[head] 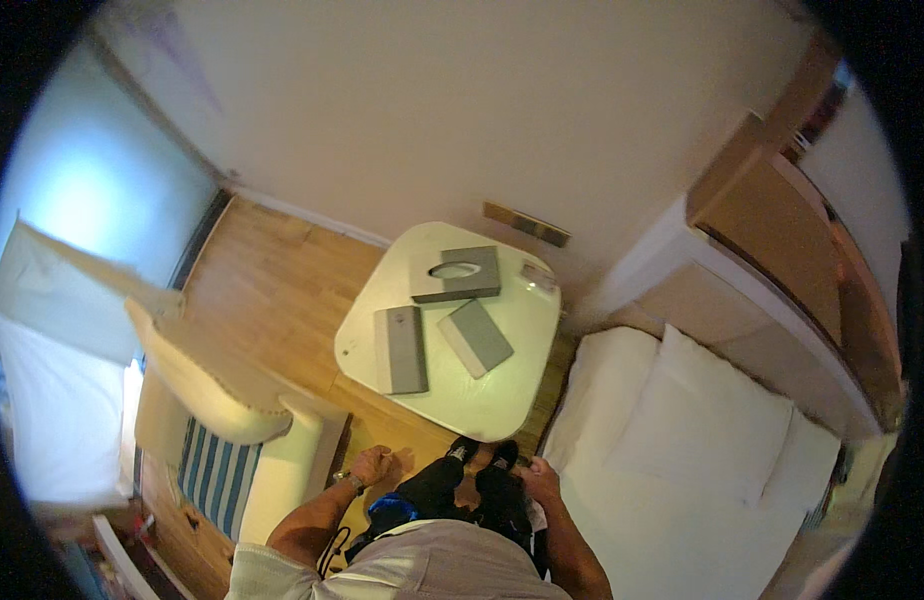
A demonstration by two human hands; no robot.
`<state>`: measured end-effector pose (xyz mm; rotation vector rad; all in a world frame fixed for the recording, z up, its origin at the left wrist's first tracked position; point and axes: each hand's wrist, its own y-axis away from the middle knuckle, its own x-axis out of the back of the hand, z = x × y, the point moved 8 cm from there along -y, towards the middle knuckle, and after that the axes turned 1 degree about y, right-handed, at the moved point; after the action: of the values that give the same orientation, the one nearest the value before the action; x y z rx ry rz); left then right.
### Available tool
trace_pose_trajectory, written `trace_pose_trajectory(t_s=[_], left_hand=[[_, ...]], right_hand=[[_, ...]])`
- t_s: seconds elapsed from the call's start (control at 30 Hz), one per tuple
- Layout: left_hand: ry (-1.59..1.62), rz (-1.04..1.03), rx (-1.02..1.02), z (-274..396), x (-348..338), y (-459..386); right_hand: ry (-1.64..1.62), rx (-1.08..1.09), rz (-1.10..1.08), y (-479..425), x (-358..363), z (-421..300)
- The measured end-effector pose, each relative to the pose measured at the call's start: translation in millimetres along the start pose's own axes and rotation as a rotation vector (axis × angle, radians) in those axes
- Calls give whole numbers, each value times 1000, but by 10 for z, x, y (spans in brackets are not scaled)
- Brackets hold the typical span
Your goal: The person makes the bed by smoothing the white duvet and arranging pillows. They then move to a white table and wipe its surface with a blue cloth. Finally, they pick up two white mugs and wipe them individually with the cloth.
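Observation:
My left hand (372, 465), with a watch (355, 481) on its wrist, hangs beside my dark trousers; its fingers look curled in and nothing shows in them. Between the trousers and the bed is my right hand (538, 480), fingers bent. Something white shows below it, and I cannot tell whether the hand holds it. Before me stands a pale table (477, 416) with rounded corners. On it lie a grey tissue box (473, 286) with an oval opening, a two-tone grey box (403, 352) at left and another (477, 337) at a slant.
A small flat item (538, 277) lies at the table's far right. To the right is a bed (619, 517) with a white pillow (706, 427). An armchair (207, 367) with a striped cushion (218, 476) stands left. A wall socket plate (526, 223) sits behind the table.

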<state>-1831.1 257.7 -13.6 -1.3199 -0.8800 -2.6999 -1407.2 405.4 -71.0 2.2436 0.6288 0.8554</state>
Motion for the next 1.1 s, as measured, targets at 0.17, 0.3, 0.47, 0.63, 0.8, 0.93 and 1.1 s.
trace_pose_trajectory(t_s=[0.17,0.3,0.47,0.63,0.8,0.93,1.1], left_hand=[[95,-24,279,-230,-142,460],[162,29,252,-221,-173,727],[369,191,174,-565,-289,947],[435,259,296,-1393,-358,1486],[529,614,666,-2387,-528,2910],[616,599,917,-2605,-1355,4082],[790,356,1199,-1747,-2728,4701]], right_hand=[[142,-19,-260,119,-20,304],[-7,-157,-707,455,-432,232],[507,-87,-859,496,-751,-202],[582,3,-794,-26,-1380,-451],[654,239,-652,-519,-2043,-1162],[463,243,-662,-519,-2449,-1864],[468,182,-823,-812,-2914,-2047]])
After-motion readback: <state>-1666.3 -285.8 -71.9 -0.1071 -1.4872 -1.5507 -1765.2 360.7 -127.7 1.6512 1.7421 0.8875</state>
